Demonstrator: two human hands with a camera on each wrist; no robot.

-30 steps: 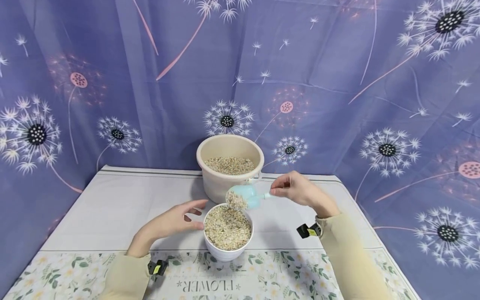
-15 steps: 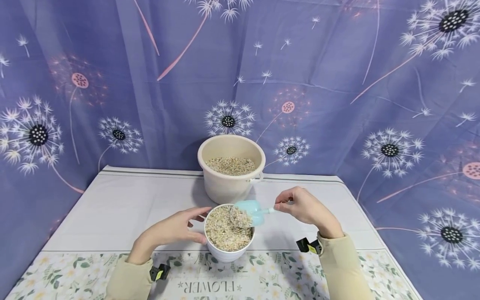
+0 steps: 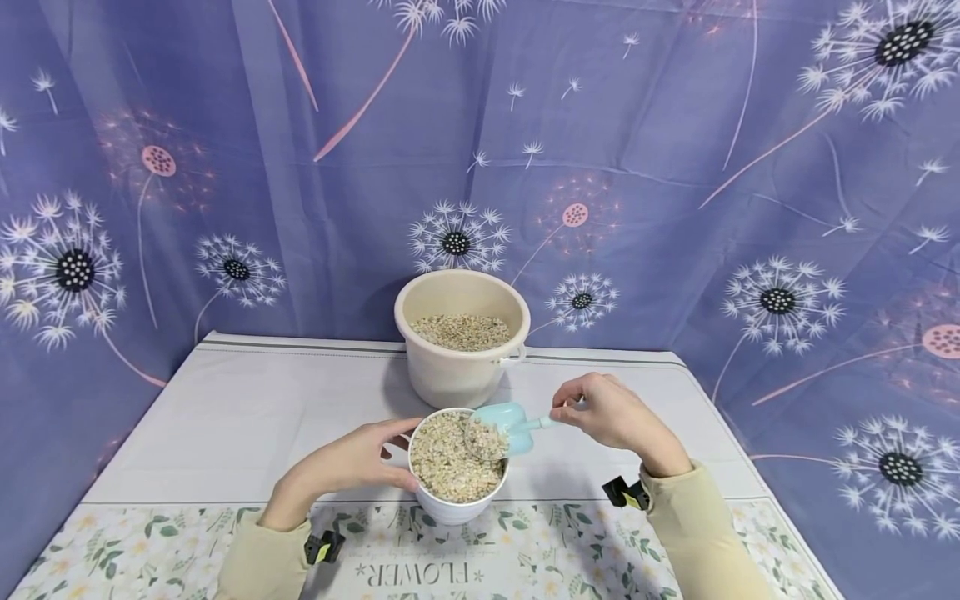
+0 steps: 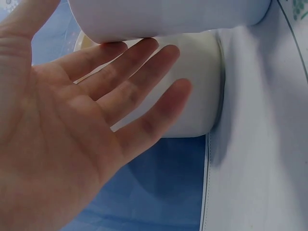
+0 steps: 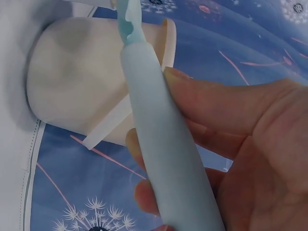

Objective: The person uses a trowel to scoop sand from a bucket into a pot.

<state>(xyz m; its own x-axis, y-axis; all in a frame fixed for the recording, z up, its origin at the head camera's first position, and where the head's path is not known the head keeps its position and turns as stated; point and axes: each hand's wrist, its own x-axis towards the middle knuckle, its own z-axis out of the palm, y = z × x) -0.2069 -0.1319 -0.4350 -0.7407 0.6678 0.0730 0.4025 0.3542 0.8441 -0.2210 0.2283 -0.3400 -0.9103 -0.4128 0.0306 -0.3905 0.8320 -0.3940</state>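
My right hand [image 3: 611, 417] grips the pale handle of a light blue scoop [image 3: 504, 415], its fingers and thumb round it in the right wrist view. The scoop's blade, with some grains [image 3: 486, 440] on it, overlaps the right part of a white bowl [image 3: 452, 510]. Small, tan, gravel-like grains [image 3: 450, 467] fill this bowl nearly to the rim. My left hand [image 3: 352, 458] lies at the bowl's left side, thumb near the front and fingers behind. In the left wrist view its fingers are spread and mostly straight, with fingertips [image 4: 149, 43] right at the bowl's wall.
Behind the bowl stands a cream bucket [image 3: 442, 375] holding more of the same grains, its handle [image 3: 513, 357] hanging at the right. Both containers are on a table with a white and floral cloth [image 3: 315, 383]. A purple dandelion-print curtain [image 3: 337, 208] closes off the back and sides.
The scoop in my right hand has come forward and slightly right, from beside the bucket's front to over the bowl's right side. My left hand has moved slightly closer round the bowl.
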